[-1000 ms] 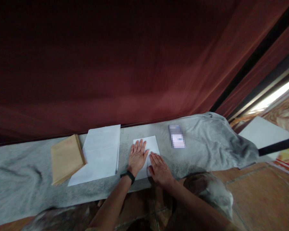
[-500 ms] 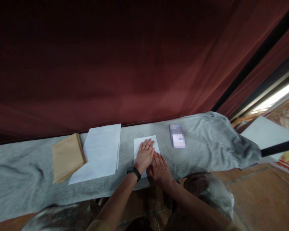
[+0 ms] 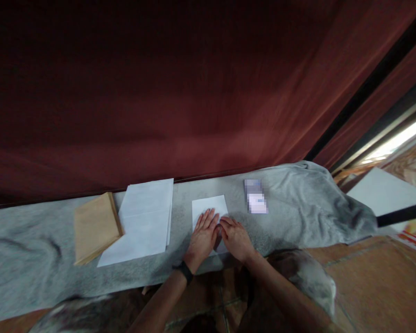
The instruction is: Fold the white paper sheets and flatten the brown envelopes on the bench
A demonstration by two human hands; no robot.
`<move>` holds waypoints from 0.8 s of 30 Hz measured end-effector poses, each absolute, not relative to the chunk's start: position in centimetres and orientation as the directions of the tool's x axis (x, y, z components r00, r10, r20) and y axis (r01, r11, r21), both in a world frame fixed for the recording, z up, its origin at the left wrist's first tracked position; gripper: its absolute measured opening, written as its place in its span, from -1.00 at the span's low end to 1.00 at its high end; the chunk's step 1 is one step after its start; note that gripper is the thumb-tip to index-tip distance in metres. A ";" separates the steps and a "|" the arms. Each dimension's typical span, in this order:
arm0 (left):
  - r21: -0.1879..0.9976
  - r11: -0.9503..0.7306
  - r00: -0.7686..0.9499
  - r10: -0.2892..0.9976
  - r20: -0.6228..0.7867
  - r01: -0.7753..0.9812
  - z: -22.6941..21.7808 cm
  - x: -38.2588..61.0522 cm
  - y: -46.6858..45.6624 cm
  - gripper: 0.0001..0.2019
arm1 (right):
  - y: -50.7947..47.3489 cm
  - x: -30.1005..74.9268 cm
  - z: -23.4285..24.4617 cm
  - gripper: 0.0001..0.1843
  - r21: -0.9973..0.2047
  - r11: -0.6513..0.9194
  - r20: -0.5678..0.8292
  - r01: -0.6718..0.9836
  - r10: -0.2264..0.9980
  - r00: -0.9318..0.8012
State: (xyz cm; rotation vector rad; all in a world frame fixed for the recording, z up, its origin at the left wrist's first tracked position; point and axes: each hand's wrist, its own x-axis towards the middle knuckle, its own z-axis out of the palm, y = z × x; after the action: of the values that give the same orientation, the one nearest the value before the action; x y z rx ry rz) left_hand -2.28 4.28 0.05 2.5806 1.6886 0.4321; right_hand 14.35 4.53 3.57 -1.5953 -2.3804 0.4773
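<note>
Grey plush cloth [image 3: 291,208], rumpled at both ends, runs across as the working surface. Clock centred on the small white paper [image 3: 208,204], which lies flat on it; 12 points away from the person. Dark red curtain [image 3: 194,92] hangs at 12.

Far left, 9 o'clock: stack of brown kraft paper [image 3: 97,226], askew, many layers showing along its right side. Envelopes or bags, cannot tell. Its right corner overlaps the neighbouring pile.

Next, also 9 o'clock, nearer: pile of white sheets [image 3: 147,217], larger than the centre piece, faint crease across the top sheet, edges unevenly aligned.

Then the left hand [image 3: 203,238], dark band [image 3: 186,272] at the wrist. Palm down, fingers extended and slightly spread, pointing toward 1; rests on the white paper, gripping nothing.

Right hand [image 3: 236,238] on the paper's right part, fingers bent and close together, tips pointing toward 10, just beside the left. Whether it pinches the paper or only presses, cannot tell.

At 2 o'clock, well clear of the right hand: flat rectangular object [image 3: 256,199], pixelated, dark toward its far end, pale nearer.

At 4: a clothed knee [image 3: 308,273], close to the cloth's near edge. Far right, about 3: white panel [image 3: 384,192], with a black bar [image 3: 405,213] crossing before it. Terracotta floor tiles [image 3: 384,273] at 4, beyond the knee.
</note>
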 end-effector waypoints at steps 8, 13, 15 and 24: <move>0.114 -0.421 0.399 0.900 0.175 0.900 0.0 -3.7 0.3 -0.44 | 4.7 13.7 4.1 -0.67 -0.385 0.329 0.048 0.862 0.940 -0.337; 0.123 -0.402 0.378 0.909 0.176 0.907 0.3 -3.3 0.6 -0.46 | 5.3 13.3 4.1 -0.71 -0.400 0.348 0.033 0.848 0.930 -0.367; 0.128 -0.399 0.374 0.909 0.182 0.908 0.3 -3.2 0.6 -0.46 | 5.7 12.9 3.8 -0.68 -0.418 0.390 0.047 0.820 0.911 -0.409; 0.139 -0.367 0.341 0.922 0.182 0.920 0.1 -2.9 0.4 -0.51 | 7.0 11.5 1.1 -0.53 -0.254 0.636 0.182 0.728 0.771 -0.610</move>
State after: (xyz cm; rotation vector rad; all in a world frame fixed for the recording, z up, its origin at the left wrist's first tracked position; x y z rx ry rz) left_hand -2.94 0.35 0.08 2.5626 1.7603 0.3597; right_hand 11.48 7.04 1.10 -1.2127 -2.5858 0.2235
